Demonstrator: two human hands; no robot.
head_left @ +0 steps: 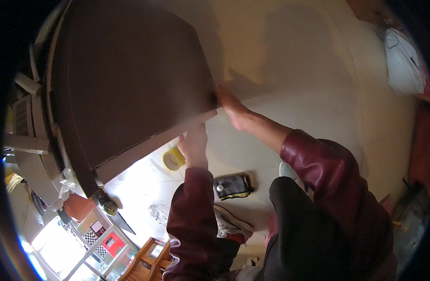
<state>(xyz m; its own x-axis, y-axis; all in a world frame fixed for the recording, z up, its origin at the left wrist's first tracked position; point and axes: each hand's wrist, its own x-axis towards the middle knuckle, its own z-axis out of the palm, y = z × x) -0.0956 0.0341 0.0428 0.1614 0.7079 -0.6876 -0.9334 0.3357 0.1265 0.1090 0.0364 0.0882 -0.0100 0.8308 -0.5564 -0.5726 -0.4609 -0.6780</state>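
A large dark brown board or flat box (135,79) with a paler edge fills the upper left of the head view. My right hand (231,107) is closed around its near right corner, with the fingertips hidden against the far side. Just below that corner, my left hand (194,146) grips the pale edge, its fingers partly out of sight along it. A roll of yellow tape (173,159) rests on the floor beside my left hand. Nearer to me lies a folded dark cloth or pouch (233,186) with yellow trim and a small white round thing on it.
My shoe (231,225) stands below the dark cloth. A wooden stool (147,262) is at the lower left, near a bright glazed door. Boards and wooden pieces (27,140) crowd the left rim. At the far right sits a white bag (404,61).
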